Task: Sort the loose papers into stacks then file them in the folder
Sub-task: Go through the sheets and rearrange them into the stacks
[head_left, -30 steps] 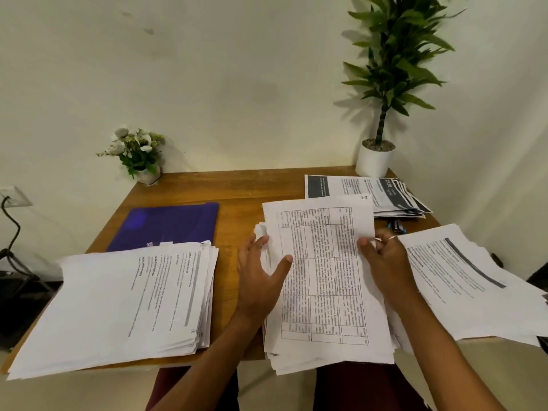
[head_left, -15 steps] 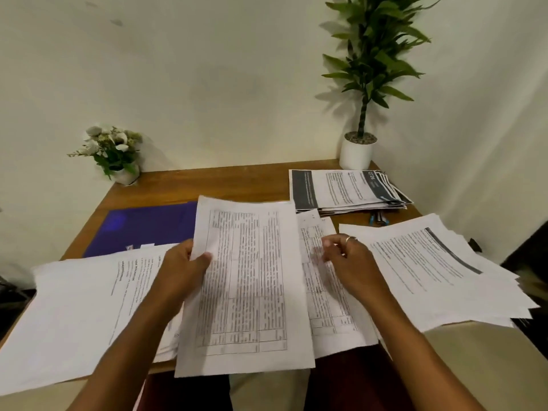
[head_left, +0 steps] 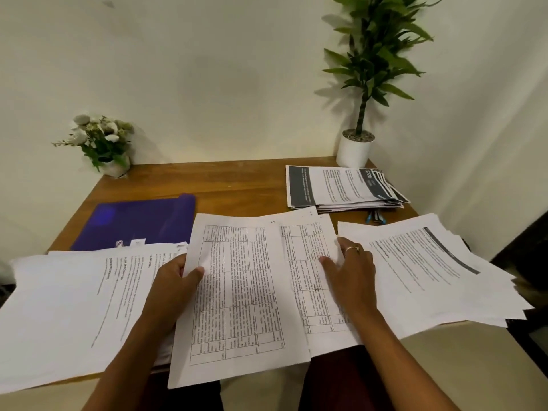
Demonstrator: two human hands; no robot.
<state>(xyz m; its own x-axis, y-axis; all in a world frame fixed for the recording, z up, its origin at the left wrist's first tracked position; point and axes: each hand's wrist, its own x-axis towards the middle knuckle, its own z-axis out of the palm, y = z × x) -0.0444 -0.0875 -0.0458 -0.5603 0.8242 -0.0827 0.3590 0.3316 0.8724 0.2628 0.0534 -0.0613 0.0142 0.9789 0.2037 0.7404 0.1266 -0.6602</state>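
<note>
My left hand [head_left: 175, 280] pinches the left edge of a sheet printed with a table [head_left: 243, 295], held just above the near table edge. My right hand [head_left: 350, 271] rests with fingers on the middle pile of table sheets [head_left: 308, 256] under and to the right of that sheet. A stack of text pages [head_left: 74, 310] lies at the left, another fanned stack [head_left: 430, 268] at the right. A stack with dark headers [head_left: 341, 188] sits at the back right. The purple folder [head_left: 139, 221] lies closed behind the left stack.
The wooden table [head_left: 231, 185] stands in a wall corner. A small flower pot [head_left: 103, 143] is at the back left, a tall plant in a white pot [head_left: 355, 149] at the back right. Pens [head_left: 375, 216] lie beside the dark-header stack.
My left hand has lifted the top table sheet off the middle pile and carried it leftward. My right hand has stayed on the pile.
</note>
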